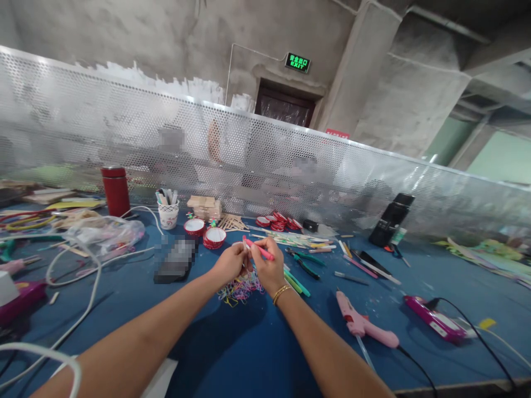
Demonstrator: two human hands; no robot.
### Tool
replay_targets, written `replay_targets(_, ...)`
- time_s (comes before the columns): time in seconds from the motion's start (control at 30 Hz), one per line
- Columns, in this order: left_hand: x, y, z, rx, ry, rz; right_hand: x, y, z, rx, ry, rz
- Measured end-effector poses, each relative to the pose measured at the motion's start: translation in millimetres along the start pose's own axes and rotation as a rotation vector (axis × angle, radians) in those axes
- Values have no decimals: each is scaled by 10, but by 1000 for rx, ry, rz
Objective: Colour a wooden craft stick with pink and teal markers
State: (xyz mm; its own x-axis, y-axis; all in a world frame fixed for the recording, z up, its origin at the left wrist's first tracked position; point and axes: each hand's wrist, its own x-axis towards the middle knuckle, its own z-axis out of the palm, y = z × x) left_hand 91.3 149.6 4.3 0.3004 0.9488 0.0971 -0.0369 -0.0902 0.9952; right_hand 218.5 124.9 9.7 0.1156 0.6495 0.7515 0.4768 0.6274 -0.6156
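Observation:
My right hand (267, 268) is closed around a pink marker pen (264, 252), which lies slantwise across the fingers. Close beside it, the fingertips of my left hand (231, 261) are pinched together; a small pale thing seems to be between them, too small to make out. The two hands meet above a loose pile of colourful thin rubber bands or loops (240, 290) on the blue table (224, 342). Green and teal markers (296, 282) lie just right of my right wrist, partly hidden by it.
Pliers (305, 264) and a pink glue gun (365, 323) lie to the right, near a purple power strip (435, 319). Leftward are a phone (176, 260), red-rimmed round dishes (214, 237), a cup of pens (168, 214) and a red flask (115, 190). A perforated metal screen (199, 143) stands behind.

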Motion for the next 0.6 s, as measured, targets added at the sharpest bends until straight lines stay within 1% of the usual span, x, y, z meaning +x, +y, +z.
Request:
replay_targets(0.23, -9, 22, 8, -2, -5, 2, 8, -10, -3, 1, -10, 2)
replay_targets(0.4, -29, 73, 13, 33, -9, 29, 14, -7, -12, 0, 19, 2)
replay_targets(0.6, -41, 95, 14, 67, 2, 34, -5, -28, -14, 6, 8, 5)
